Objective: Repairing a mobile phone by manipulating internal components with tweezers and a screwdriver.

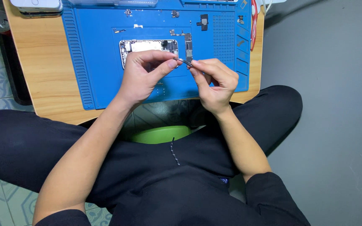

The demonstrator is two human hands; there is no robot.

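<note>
Left hand (pixel 141 73) and right hand (pixel 212 79) meet above the blue silicone work mat (pixel 101 54), both pinching a small thin grey metal part (pixel 185 62) between fingertips. Just beyond the left hand lies an opened silver phone chassis (pixel 147 46). Mat rests on the light wooden counter (pixel 42 67).

An opened phone (pixel 147 47) lies on a mat (pixel 101 54) on the table (pixel 38 71), with a circuit board (pixel 188 48) just to its right.
</note>
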